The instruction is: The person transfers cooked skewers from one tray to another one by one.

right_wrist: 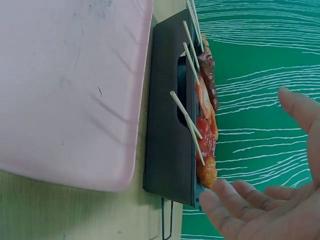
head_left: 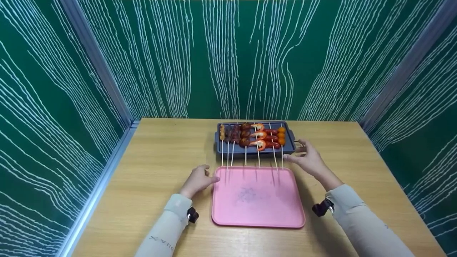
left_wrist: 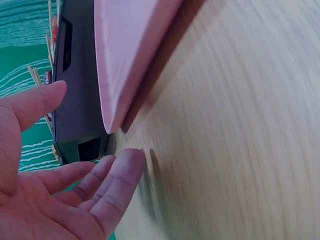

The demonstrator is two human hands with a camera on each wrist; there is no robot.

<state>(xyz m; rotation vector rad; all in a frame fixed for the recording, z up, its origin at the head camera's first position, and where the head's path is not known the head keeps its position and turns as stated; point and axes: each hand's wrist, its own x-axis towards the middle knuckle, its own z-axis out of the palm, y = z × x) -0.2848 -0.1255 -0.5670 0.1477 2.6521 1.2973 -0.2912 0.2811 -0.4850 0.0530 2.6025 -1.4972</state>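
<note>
Sleeves (head_left: 166,225), tray (head_left: 271,210), wooden table (head_left: 160,146), walls (head_left: 196,71) (green)

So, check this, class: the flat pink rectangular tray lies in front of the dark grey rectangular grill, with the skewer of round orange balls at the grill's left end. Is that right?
Not quite: in the head view, the skewer of round orange balls is at the right end of the dark grey rectangular grill, not the left.
</note>
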